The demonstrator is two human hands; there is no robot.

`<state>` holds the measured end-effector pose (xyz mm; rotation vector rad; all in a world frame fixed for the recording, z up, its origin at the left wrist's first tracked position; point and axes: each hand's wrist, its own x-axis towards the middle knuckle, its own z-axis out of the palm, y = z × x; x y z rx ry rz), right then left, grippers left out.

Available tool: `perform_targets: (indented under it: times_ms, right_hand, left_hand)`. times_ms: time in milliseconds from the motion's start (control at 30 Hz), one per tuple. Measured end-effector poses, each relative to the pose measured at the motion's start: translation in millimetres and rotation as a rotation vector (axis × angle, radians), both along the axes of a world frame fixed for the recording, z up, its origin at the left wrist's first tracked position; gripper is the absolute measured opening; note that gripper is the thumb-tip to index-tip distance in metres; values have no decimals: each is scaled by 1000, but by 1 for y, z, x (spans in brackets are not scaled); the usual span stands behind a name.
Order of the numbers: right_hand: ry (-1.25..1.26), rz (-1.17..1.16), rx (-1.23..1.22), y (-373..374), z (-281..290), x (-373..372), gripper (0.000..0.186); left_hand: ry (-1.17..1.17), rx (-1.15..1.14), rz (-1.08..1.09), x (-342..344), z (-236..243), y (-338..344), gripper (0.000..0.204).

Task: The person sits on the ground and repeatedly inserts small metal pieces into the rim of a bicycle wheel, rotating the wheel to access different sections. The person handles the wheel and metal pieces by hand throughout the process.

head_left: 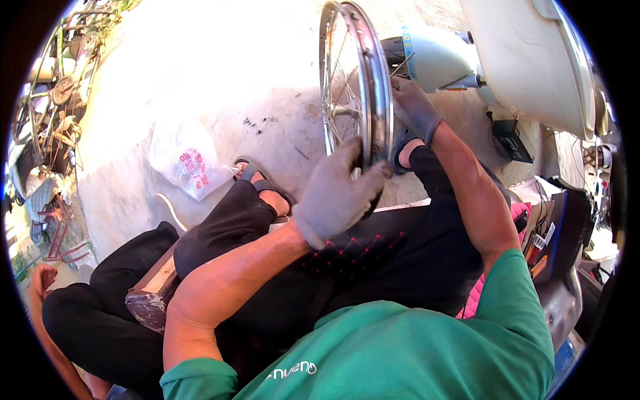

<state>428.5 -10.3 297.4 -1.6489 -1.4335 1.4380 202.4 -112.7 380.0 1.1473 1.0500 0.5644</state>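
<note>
A spoked metal wheel stands upright in front of me, edge toward me, its rim shiny and its thin spokes showing on the left. My left hand, in a grey glove, grips the near bottom of the rim, thumb on the right side and fingers round the left. On the wheel's right side is my right hand, gloved too, with its fingers bent and drawn together by the rim. A thin dark rod sticks up from near those fingertips; what exactly they pinch is partly hidden.
A white plastic bag lies on the pale ground by my left foot. Small dark bits are scattered beyond it. A pale scooter body stands at right, with a black box below. Another person's knees are at left.
</note>
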Motion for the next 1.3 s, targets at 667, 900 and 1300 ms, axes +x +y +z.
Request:
perform_targets:
  times_ms: [667, 900, 1300]
  right_hand:
    - [-445, 431, 182, 38, -81, 23, 38]
    - [-526, 687, 68, 32, -89, 5, 40]
    - [-212, 255, -108, 31, -108, 3, 36]
  left_hand:
    - [-24, -142, -208, 8, 4, 0, 39]
    - [-38, -89, -221, 10, -6, -6, 40]
    - [13, -68, -174, 5, -1, 3, 38]
